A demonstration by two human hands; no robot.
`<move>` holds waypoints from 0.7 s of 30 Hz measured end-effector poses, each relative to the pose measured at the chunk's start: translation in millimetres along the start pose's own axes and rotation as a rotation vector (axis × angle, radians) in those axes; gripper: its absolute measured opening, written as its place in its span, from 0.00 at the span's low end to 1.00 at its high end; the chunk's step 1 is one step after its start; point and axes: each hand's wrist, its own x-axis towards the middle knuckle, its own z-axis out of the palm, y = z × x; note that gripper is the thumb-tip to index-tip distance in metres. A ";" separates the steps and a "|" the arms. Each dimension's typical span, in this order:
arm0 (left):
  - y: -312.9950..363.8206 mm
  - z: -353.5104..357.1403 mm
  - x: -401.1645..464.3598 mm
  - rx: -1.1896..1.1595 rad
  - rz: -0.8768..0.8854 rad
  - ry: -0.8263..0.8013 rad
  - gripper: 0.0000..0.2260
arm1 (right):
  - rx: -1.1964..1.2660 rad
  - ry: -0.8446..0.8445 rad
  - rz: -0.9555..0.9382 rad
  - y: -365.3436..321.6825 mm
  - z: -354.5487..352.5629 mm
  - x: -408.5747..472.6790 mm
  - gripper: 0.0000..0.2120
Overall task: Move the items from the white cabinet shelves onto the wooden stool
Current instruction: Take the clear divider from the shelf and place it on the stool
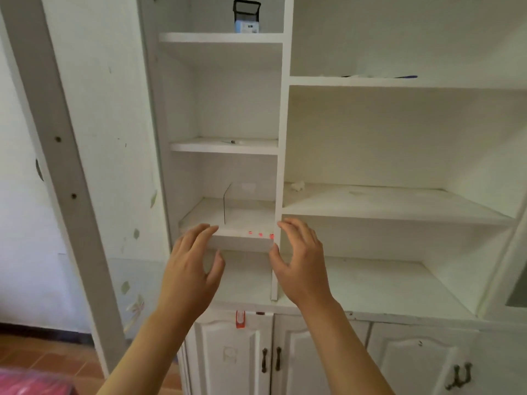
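A clear, see-through box (242,240) with small red dots along its front stands on a low shelf of the narrow white cabinet (281,138) column. My left hand (191,269) is at its front left corner, fingers spread and slightly bent. At the front right corner is my right hand (299,263), thumb next to the box's front edge. Neither hand grips it, and I cannot tell whether the fingertips touch it. A black and blue box (246,17) stands on the top shelf. A thin pen-like item (233,141) lies on the shelf above the clear box. No wooden stool is in view.
A crumpled white scrap (298,185) lies on the wide right shelf, and flat dark and blue items (379,76) lie on the shelf above it. A red tag (240,319) hangs on the lower doors. Something pink (34,383) sits on the floor at bottom left.
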 end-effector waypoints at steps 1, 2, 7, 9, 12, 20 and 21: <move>-3.2 5.3 6.2 0.005 -0.006 0.008 0.23 | 0.008 -0.009 -0.001 5.1 5.6 4.1 0.20; -7.0 10.7 12.8 0.014 -0.011 0.013 0.23 | 0.014 -0.017 0.001 9.6 11.6 8.7 0.20; -30.6 42.5 49.0 0.026 -0.010 0.033 0.22 | 0.000 -0.054 0.011 31.2 43.4 36.8 0.23; -40.8 57.2 67.2 0.021 -0.014 0.052 0.21 | -0.015 -0.059 0.000 41.6 56.8 51.6 0.22; -57.4 80.4 97.6 0.001 -0.056 0.077 0.20 | -0.028 -0.091 0.008 56.7 80.2 74.0 0.21; -113.5 135.5 166.2 -0.030 -0.106 0.045 0.20 | 0.018 -0.135 -0.034 78.4 144.3 116.7 0.21; -119.9 142.1 172.9 -0.038 -0.102 0.039 0.19 | 0.006 -0.133 -0.047 83.2 152.7 122.1 0.21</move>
